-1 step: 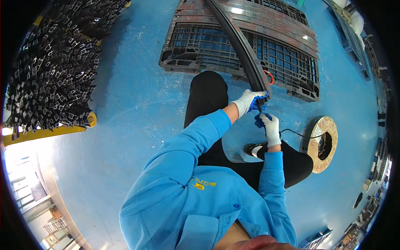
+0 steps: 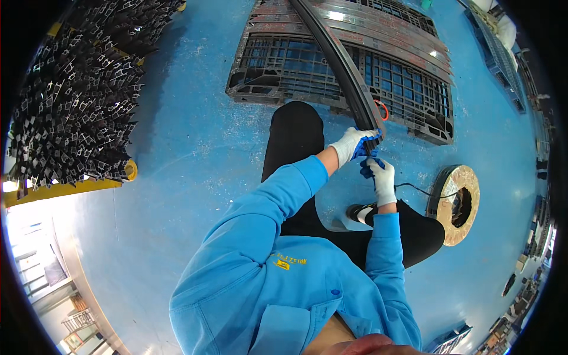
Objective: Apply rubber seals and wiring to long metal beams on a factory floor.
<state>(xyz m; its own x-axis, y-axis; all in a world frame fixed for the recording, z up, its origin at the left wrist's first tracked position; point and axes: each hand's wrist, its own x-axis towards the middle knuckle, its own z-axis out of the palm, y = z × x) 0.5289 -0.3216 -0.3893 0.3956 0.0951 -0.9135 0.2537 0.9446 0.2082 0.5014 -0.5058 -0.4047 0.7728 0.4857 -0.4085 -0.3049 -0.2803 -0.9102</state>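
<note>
My left hand (image 2: 354, 144), in a white glove with blue fingers, is closed around the near end of a long black profile bar (image 2: 346, 74). The bar slants away from me toward the far edge of the view. Just below that end, my right hand (image 2: 381, 176), gloved alike, pinches a thin black strip (image 2: 412, 186) against the bar's tip. From the right hand the strip runs to a coil (image 2: 471, 171) with a tan ring-shaped face, lying on the floor at the right. The fingertips partly hide where strip and bar meet.
A dark plastic pallet (image 2: 254, 89) in front of me bears several flat metal lengths (image 2: 408, 48). Beside the bar is a red loop (image 2: 383, 110). Many black profiles (image 2: 77, 100) are stacked at the left over a yellow rack (image 2: 65, 193). My bent legs flank the work.
My right hand has moved slightly up toward the bar's end, bringing the strip closer to my left hand. The left hand and the bar stay in place.
</note>
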